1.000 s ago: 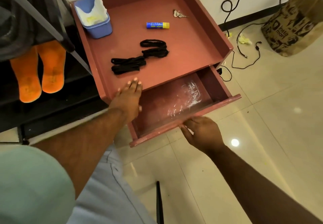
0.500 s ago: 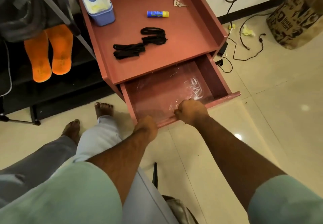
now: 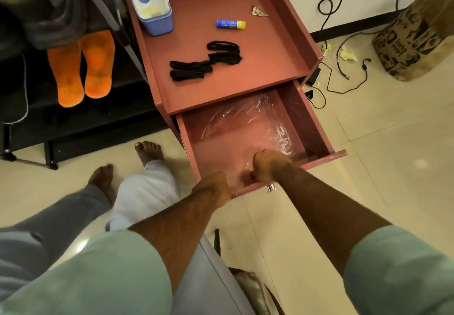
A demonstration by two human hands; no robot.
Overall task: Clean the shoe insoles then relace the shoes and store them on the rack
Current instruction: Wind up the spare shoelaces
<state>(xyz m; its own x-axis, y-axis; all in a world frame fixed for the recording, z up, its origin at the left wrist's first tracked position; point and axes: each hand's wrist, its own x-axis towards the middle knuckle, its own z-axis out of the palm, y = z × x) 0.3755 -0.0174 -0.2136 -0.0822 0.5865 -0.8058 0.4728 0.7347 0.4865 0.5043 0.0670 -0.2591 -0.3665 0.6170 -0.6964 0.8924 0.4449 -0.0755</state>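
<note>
Two orange insoles (image 3: 81, 68) lie side by side on the black shoe rack (image 3: 73, 127) at the left. Black laces (image 3: 204, 61) lie bundled on top of the red cabinet (image 3: 245, 88). Its drawer (image 3: 317, 127) stands pulled out, lined with clear plastic. My left hand (image 3: 211, 189) grips the drawer's front edge near its left corner. My right hand (image 3: 269, 164) is curled over the same front edge, fingers inside the drawer. No shoes show clearly.
On the cabinet top stand a blue tub with a cloth (image 3: 153, 9), a blue-and-yellow glue stick (image 3: 231, 24) and small keys (image 3: 259, 12). Black cables (image 3: 344, 68) and a brown paper bag (image 3: 415, 39) lie on the tiled floor at right. My bare feet (image 3: 147, 152) stand beside the rack.
My left hand left the cabinet top and took the drawer's front edge. My right hand moved from under the front to over it. The view pulled back.
</note>
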